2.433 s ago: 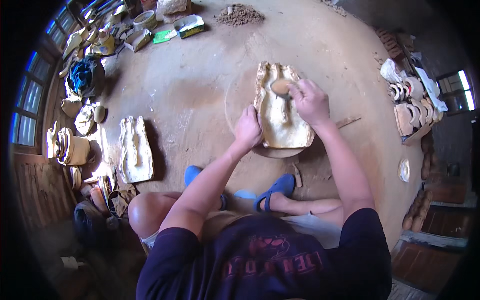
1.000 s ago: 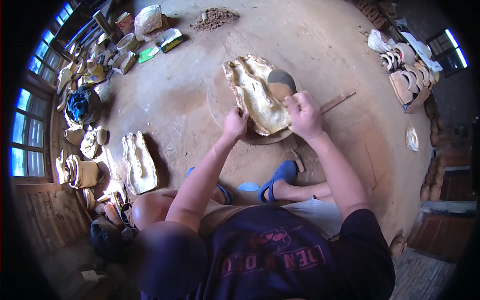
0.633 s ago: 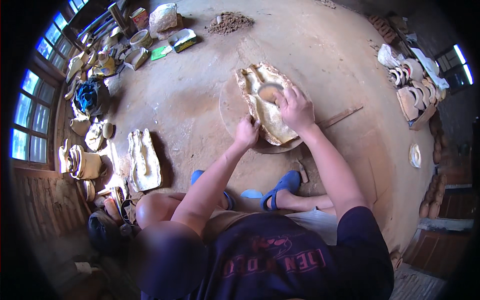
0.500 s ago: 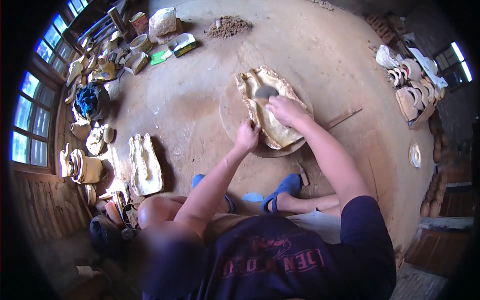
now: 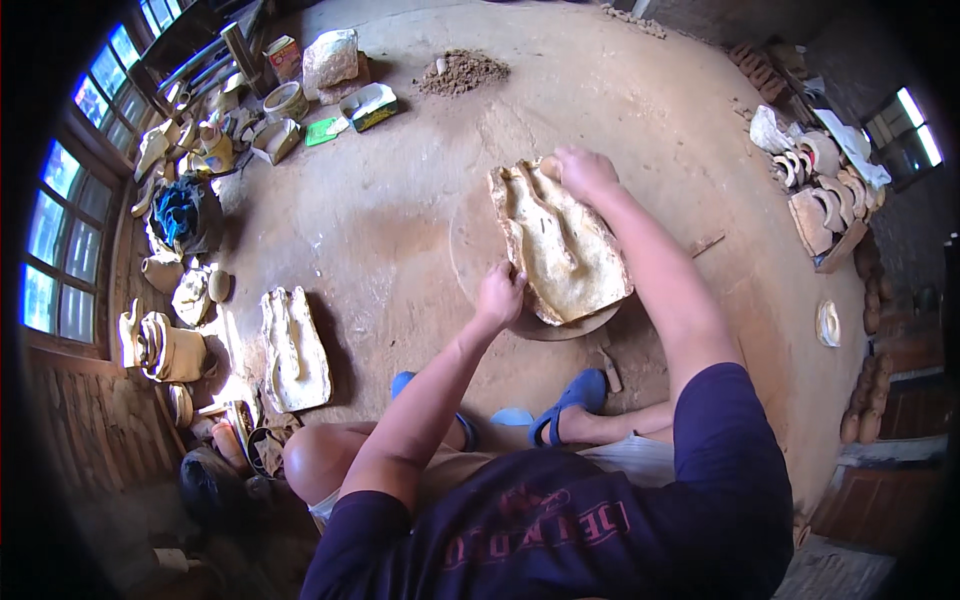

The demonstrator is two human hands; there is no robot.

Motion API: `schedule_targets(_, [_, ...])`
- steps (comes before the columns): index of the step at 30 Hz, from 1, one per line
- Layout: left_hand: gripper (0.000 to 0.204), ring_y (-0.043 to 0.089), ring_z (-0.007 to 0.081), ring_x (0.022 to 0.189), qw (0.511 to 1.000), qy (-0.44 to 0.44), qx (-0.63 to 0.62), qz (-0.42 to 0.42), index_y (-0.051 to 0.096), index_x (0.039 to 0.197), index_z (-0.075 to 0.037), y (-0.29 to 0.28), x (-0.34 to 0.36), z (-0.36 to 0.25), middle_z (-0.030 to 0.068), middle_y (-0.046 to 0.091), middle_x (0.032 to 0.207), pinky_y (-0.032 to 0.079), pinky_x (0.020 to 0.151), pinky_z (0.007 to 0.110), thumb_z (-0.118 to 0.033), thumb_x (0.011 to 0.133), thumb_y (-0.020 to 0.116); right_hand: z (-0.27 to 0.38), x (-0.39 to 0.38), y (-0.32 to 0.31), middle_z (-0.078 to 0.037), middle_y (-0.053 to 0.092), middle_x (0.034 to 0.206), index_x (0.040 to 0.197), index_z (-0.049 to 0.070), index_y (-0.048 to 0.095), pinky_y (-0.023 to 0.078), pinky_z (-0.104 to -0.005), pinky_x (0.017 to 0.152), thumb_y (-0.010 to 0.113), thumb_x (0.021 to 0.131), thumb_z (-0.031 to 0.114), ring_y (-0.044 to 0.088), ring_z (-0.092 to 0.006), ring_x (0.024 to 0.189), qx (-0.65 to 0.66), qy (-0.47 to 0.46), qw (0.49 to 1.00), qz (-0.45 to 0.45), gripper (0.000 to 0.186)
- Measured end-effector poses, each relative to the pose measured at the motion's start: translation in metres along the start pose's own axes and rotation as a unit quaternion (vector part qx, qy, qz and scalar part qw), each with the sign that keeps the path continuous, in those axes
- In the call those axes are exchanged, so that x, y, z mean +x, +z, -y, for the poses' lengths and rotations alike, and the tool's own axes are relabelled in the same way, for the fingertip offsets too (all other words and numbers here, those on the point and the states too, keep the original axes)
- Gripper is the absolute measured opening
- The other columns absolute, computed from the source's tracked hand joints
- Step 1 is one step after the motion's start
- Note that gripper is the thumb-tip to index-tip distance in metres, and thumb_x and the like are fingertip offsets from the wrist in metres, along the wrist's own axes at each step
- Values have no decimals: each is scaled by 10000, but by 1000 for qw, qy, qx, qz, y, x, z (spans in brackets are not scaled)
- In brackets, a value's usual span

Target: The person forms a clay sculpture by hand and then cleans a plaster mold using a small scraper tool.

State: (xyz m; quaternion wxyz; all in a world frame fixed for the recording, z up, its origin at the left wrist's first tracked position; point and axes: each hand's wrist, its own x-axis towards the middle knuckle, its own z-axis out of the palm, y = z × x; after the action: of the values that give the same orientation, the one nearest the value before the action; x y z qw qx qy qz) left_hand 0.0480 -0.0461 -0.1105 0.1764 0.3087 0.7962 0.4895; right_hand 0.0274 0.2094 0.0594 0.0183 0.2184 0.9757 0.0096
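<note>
A cream-coloured plaster mould (image 5: 590,285) with ragged edges and a long hollow lies on a round, clay-stained board (image 5: 472,250) on the floor before me. My left hand (image 5: 500,295) is closed on the mould's left edge, with the thumb against the rim. Over at its far right corner, my right hand (image 5: 585,175) is closed, fingers curled. A small tan rounded thing (image 5: 548,168) shows at its fingertips; its kind is unclear. A similar mould piece (image 5: 297,350) lies apart on the floor to the left.
A small wooden-handled tool (image 5: 611,370) lies beside my right blue clog (image 5: 580,395). Beyond the board are a flat stick (image 5: 707,243) and a heap of crumbled clay (image 5: 462,73). Boxes and a tub (image 5: 286,101) line the far left; mould pieces (image 5: 828,205) are stacked at right.
My right hand has moved from the mould's hollow up to its far right corner. The dark round thing seen in the hollow no longer shows there. The left hand keeps its hold.
</note>
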Motion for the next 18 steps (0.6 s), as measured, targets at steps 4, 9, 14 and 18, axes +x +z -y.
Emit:
schedule_targets(4, [302, 672, 473, 994, 997, -38, -21, 62, 660, 1073, 42, -13, -1, -8, 306, 691, 1022, 525, 859, 526, -246, 987, 696, 13, -12, -40, -140, 709, 1157, 1175, 97, 673, 573, -499, 952, 546, 1067, 362, 714, -354, 1076, 60, -50, 983, -168, 313])
schedule_targets(9, [850, 629, 213, 936, 940, -97, -326, -11, 546, 1485, -34, -70, 14, -50, 149, 679, 1165, 520, 788, 398, -743, 1030, 437, 70, -86, -106, -119, 686, 1086, 1137, 107, 663, 604, -473, 889, 601, 1050, 347, 723, -322, 1025, 124, -156, 957, -212, 263])
schedule_targets(14, [599, 713, 200, 994, 854, -55, -516, 21, 587, 1405, -40, -104, 9, -118, 122, 708, 1199, 606, 836, 359, -547, 1125, 436, 92, -149, -88, -111, 621, 1273, 1256, 118, 624, 593, -478, 887, 746, 964, 440, 699, -324, 1060, 171, -256, 944, -117, 452])
schedule_targets(18, [594, 739, 179, 911, 922, -2, -386, 42, 603, 1388, -31, -115, 6, -136, 127, 724, 1185, 615, 709, 288, -542, 1122, 458, 83, -172, -59, -146, 519, 1506, 1409, 121, 584, 545, -481, 1035, 741, 950, 479, 686, -397, 1137, 271, -233, 921, -154, 603])
